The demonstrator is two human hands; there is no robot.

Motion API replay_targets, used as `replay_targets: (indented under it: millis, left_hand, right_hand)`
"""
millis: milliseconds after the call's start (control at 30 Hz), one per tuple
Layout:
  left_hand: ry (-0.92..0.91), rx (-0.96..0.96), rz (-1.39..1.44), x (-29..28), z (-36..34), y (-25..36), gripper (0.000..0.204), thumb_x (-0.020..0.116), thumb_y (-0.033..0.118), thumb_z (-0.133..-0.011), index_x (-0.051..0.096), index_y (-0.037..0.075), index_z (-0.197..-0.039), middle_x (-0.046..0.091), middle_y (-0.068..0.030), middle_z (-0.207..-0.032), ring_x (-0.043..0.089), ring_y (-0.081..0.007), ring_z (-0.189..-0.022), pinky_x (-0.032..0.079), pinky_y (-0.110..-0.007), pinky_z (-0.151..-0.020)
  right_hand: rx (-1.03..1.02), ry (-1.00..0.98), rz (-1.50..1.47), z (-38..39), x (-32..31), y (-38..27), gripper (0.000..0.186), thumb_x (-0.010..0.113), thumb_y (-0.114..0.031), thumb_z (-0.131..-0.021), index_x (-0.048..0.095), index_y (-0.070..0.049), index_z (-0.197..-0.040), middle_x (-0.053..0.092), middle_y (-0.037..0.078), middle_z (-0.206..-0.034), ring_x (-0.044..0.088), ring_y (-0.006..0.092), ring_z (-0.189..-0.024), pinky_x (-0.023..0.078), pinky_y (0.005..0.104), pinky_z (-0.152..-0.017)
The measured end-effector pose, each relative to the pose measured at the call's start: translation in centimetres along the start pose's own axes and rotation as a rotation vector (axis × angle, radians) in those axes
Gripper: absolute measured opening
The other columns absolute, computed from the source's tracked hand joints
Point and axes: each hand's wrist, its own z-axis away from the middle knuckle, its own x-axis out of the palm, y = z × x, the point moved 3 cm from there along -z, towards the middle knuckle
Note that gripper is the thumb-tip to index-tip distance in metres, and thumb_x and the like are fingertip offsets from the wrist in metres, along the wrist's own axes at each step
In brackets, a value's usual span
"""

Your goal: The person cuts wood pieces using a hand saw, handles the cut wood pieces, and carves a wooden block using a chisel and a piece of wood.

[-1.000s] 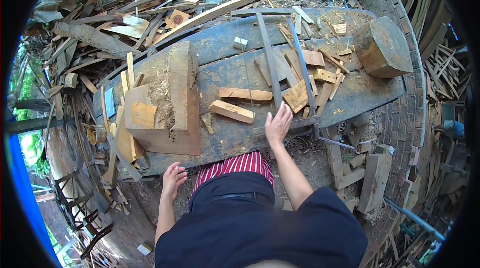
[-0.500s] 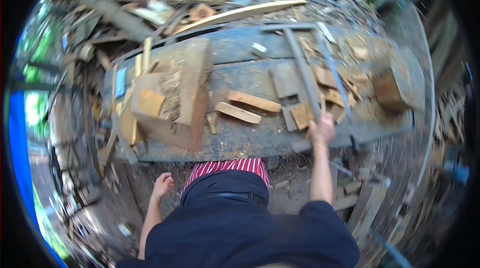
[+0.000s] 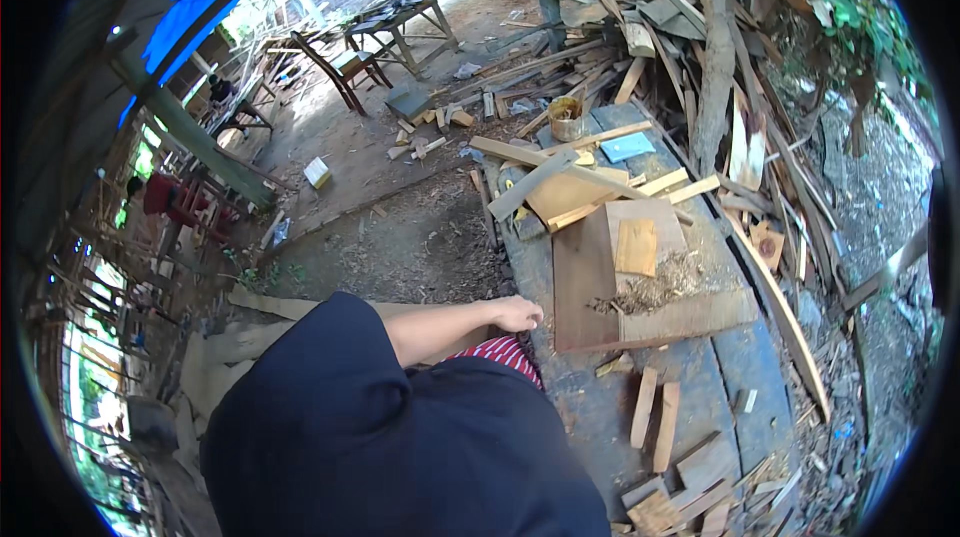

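Observation:
My left hand (image 3: 518,314) is at the near edge of a dark, worn workbench (image 3: 575,392), its fingers loosely bent and nothing visible in it. Just right of it stands a large wooden block (image 3: 580,287) with a thick upright board (image 3: 690,317) along one side. On the block lie a small pale wood piece (image 3: 636,247) and a heap of wood shavings (image 3: 660,285). Two short wooden bars (image 3: 643,407) rest side by side nearer to me on the bench. My right hand is out of view.
Wood strips, a blue flat piece (image 3: 627,147) and a tin (image 3: 566,119) are at the bench's far end. Beyond stand a chair (image 3: 345,67) and a table (image 3: 400,32). Scrap wood (image 3: 715,87) is piled at the right. A person in red (image 3: 160,199) is at the far left.
My view has swung left toward the yard. My left hand has come up to the bench edge. My right hand, which gripped a wooden-framed saw, has gone out of view with it.

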Motion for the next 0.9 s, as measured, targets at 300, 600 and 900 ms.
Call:
replay_targets:
  millis: [300, 600, 900]
  left_hand:
    - [0.034, -0.173, 0.154, 2.3, 4.5, -6.3, 0.036, 0.053, 0.03, -0.082, 0.063, 0.009, -0.111, 0.064, -0.0164, -0.11, 0.06, -0.0325, -0.103, 0.047, -0.041, -0.089]
    - [0.253, -0.581, 0.758, 9.4, 19.8, -21.5, 0.026, 0.053, 0.02, -0.085, 0.062, 0.005, -0.104, 0.066, -0.0137, -0.095, 0.065, -0.0211, -0.087, 0.052, -0.036, -0.074]
    - [0.636, -0.762, 1.252, 20.9, 32.5, -35.4, 0.018, 0.054, 0.019, -0.087, 0.059, 0.006, -0.098, 0.06, -0.0065, -0.07, 0.06, -0.0144, -0.057, 0.047, -0.028, -0.048]
  right_hand:
    - [-0.375, 0.212, 0.308, 4.3, -1.7, -13.8, 0.041, 0.056, -0.019, -0.083, 0.053, -0.002, -0.119, 0.056, 0.017, -0.115, 0.053, 0.033, -0.109, 0.045, 0.0443, -0.09]
    - [-1.082, -0.516, -0.54, 19.1, -9.8, -34.8, 0.051, 0.057, 0.002, -0.075, 0.052, -0.009, -0.124, 0.042, 0.019, -0.124, 0.039, 0.038, -0.118, 0.034, 0.0481, -0.097]
    - [-1.243, -0.72, -0.466, 33.0, -9.8, -40.1, 0.034, 0.056, 0.003, -0.071, 0.059, -0.007, -0.104, 0.047, 0.014, -0.111, 0.047, 0.0338, -0.102, 0.041, 0.0445, -0.088]
